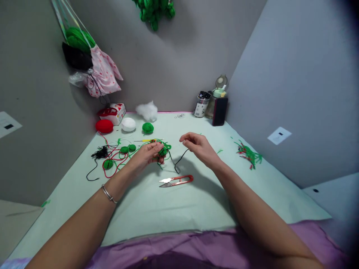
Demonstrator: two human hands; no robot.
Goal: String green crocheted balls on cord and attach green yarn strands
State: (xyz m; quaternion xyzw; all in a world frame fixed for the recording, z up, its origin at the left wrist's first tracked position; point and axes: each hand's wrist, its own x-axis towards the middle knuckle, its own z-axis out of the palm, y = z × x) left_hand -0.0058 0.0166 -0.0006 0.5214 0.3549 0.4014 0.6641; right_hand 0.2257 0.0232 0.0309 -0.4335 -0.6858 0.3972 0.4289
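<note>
My left hand pinches a small green crocheted piece that has loose green and dark strands hanging from it. From there a black yarn dips to the table and rises to my right hand, whose fingers are closed on it. Whether a needle is also between those fingertips is too small to tell. Below both hands, thread snips with orange handles lie on the table, blades to the left. A yellow-handled crochet hook lies just behind my left hand.
Left on the table are black yarn, red yarn and small green pieces. Behind sit red, white and green yarn balls and stuffing. A phone leans back right; yarn scraps lie right.
</note>
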